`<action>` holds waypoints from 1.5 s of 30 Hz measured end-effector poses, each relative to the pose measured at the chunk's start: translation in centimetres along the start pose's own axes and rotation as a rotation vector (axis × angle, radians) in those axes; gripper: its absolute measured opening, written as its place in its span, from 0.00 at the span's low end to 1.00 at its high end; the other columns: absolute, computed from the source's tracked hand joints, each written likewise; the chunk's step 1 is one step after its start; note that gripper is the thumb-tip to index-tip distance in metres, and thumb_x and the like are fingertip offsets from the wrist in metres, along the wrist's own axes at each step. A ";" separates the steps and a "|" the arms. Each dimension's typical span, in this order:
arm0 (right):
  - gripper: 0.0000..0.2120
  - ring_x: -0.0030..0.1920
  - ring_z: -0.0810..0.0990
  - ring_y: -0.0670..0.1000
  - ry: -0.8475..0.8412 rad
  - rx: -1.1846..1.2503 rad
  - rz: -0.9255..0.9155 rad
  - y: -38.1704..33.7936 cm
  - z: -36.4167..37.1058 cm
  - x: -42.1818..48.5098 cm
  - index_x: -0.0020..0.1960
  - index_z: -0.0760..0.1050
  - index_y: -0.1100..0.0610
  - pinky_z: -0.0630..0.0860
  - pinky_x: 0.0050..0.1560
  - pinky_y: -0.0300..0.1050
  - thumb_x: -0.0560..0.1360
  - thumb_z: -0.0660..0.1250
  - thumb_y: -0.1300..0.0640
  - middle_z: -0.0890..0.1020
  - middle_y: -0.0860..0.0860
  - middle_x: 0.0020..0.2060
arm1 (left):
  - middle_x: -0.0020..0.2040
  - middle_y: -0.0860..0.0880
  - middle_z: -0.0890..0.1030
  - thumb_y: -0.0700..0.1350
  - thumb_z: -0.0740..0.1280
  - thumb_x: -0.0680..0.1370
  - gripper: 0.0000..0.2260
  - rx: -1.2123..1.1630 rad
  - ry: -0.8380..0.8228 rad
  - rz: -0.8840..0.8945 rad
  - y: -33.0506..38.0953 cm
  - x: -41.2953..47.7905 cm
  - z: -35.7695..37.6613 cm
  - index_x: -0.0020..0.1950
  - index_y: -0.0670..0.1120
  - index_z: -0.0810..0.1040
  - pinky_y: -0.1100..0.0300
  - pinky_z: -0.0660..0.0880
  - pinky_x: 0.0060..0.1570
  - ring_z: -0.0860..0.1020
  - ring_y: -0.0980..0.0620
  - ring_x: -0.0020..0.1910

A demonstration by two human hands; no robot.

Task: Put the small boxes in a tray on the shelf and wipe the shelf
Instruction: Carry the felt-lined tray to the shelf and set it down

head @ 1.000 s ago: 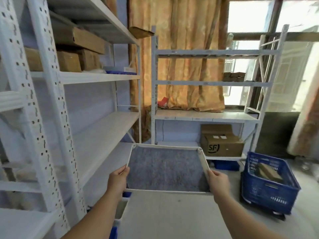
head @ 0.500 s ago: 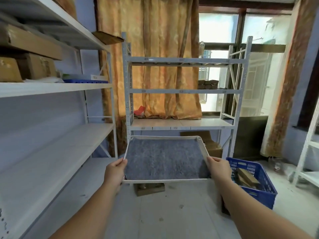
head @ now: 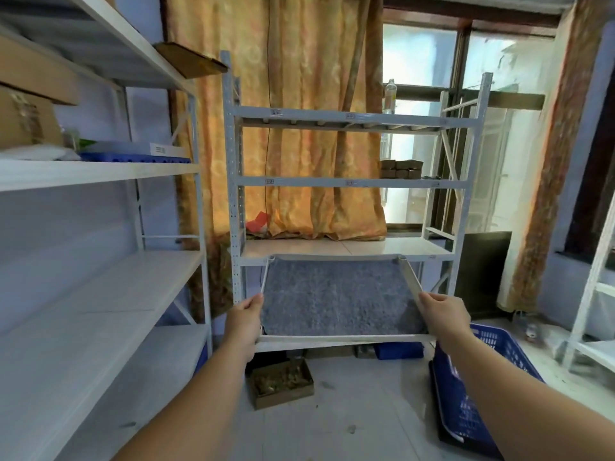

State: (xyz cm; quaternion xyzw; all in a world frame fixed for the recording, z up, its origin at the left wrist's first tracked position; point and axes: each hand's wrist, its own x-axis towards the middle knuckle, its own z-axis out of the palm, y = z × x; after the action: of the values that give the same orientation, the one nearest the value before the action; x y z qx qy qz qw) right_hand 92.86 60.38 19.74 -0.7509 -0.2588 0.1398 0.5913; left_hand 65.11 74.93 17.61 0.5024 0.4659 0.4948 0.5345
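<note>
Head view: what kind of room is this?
Most likely a small storeroom or stockroom. White slotted-metal shelving racks line the walls, brown cardboard boxes sit on the left rack, and a blue plastic crate stands on the floor. Both hands carry a grey felt-lined tray.

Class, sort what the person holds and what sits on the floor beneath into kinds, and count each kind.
Grey tray, held by left hand and right hand: 1
Blue crate on the floor: 1
Open brown box on the floor: 1
Total: 3
</note>
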 end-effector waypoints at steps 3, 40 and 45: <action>0.15 0.47 0.77 0.55 0.024 -0.050 -0.007 -0.5 1.1 2.2 0.59 0.78 0.61 0.78 0.54 0.55 0.78 0.63 0.54 0.79 0.55 0.46 | 0.55 0.49 0.77 0.48 0.61 0.81 0.18 -0.003 -0.023 0.016 0.7 3.1 1.5 0.69 0.42 0.72 0.63 0.67 0.36 0.71 0.57 0.36; 0.16 0.53 0.79 0.56 -0.038 -0.057 -0.048 1.4 11.6 48.7 0.57 0.80 0.59 0.76 0.54 0.51 0.78 0.61 0.51 0.83 0.56 0.51 | 0.53 0.49 0.74 0.48 0.61 0.81 0.16 0.037 0.053 -0.059 -1.4 37.8 31.3 0.67 0.46 0.75 0.53 0.67 0.46 0.69 0.54 0.38; 0.12 0.48 0.78 0.55 -0.036 -0.008 -0.008 1.0 14.2 53.7 0.52 0.82 0.58 0.79 0.47 0.51 0.77 0.62 0.54 0.81 0.53 0.44 | 0.55 0.46 0.76 0.47 0.62 0.80 0.15 -0.025 0.041 -0.085 -1.3 43.0 33.3 0.64 0.44 0.77 0.47 0.72 0.58 0.72 0.45 0.52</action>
State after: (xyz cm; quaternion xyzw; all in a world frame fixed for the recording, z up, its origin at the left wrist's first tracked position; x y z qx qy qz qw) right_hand 130.13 101.59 20.22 -0.7496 -0.2730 0.1499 0.5840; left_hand 101.65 115.26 18.33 0.4652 0.4912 0.4878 0.5517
